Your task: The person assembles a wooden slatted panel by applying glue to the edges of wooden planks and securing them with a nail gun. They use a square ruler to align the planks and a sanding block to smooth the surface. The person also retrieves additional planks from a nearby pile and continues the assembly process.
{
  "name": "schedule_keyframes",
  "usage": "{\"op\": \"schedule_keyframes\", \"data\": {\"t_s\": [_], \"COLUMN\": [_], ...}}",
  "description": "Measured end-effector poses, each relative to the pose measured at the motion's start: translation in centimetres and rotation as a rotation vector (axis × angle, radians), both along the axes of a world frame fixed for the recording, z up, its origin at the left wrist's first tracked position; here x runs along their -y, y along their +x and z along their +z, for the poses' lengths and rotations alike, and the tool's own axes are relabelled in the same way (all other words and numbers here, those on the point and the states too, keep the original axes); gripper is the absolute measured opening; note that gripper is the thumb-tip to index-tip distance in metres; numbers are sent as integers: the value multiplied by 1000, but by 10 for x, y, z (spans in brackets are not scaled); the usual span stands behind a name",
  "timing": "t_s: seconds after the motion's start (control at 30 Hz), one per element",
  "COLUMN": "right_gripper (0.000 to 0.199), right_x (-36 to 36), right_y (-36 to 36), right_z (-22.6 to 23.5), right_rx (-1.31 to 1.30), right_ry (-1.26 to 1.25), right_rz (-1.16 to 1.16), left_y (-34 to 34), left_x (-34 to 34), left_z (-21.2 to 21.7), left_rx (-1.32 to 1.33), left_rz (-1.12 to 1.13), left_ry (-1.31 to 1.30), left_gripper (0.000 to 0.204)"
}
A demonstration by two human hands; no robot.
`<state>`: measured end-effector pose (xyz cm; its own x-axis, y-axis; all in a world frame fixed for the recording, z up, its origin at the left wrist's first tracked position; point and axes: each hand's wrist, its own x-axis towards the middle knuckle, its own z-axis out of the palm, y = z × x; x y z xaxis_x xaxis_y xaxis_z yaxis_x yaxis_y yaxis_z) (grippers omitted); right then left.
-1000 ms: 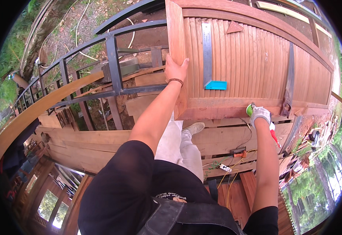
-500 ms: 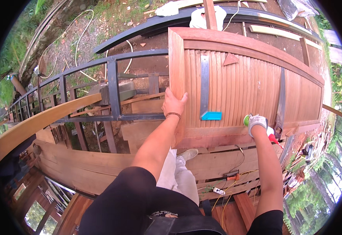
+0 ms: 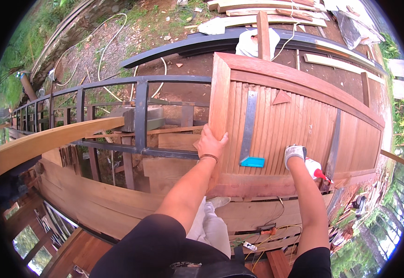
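A reddish louvred wooden door panel point(image 3: 285, 186) lies on a dark metal frame in front of me. My bare left hand point(image 3: 211, 143) grips its left stile, with the thumb on top. My right hand point(image 3: 295, 155), in a grey-white glove, is curled low over the slats; what it holds is hidden. Just right of it lies a white bottle point(image 3: 312, 167) with a red nozzle. Between my hands is a try square point(image 3: 249, 129) with a turquoise handle. A small wooden triangle point(image 3: 281, 97) rests on the upper slats, and a dark tapered tool point(image 3: 334, 139) lies farther right.
The dark metal frame point(image 3: 141, 116) runs off to the left, with a long pale beam point(image 3: 54, 141) across it. Planks point(image 3: 257, 215) lie below the panel, with an orange power tool point(image 3: 269, 230) and yellow cord. A wooden post point(image 3: 263, 37) rises behind the panel.
The whole view has shifted, so the panel appears lower. My right hand has moved left, away from the bottle, and the green thing at its fingers no longer shows. My left hand keeps its grip.
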<state>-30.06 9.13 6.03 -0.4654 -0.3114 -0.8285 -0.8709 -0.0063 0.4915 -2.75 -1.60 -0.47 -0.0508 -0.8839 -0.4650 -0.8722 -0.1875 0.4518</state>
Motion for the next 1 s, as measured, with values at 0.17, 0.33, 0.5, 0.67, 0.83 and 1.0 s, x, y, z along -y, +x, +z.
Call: {"op": "schedule_keyframes", "data": {"t_s": [0.17, 0.33, 0.5, 0.67, 0.83, 1.0], "right_gripper": [34, 44, 48, 41, 38, 31], "right_x": [2, 13, -46, -159, -312, -438], "right_y": [1, 33, 115, 223, 283, 290], "right_z": [-14, 20, 9, 17, -14, -54], "right_rx": [22, 122, 434, 695, 531, 228], "right_ry": [-1, -370, -1385, -1514, -1065, -890], "right_rz": [60, -124, -331, -712, -1222, -1598], "left_y": [-4, -2, -3, -6, -1, 20], "left_x": [9, 2, -6, -6, -4, -19], "left_z": [1, -4, -7, 0, -6, -34], "left_rx": [-14, -17, -35, 4, -11, -718], "left_rz": [-3, -17, -10, 8, 4, 34], "left_ry": [-15, -40, -118, -82, -163, 0], "left_gripper": [86, 84, 82, 84, 82, 50]}}
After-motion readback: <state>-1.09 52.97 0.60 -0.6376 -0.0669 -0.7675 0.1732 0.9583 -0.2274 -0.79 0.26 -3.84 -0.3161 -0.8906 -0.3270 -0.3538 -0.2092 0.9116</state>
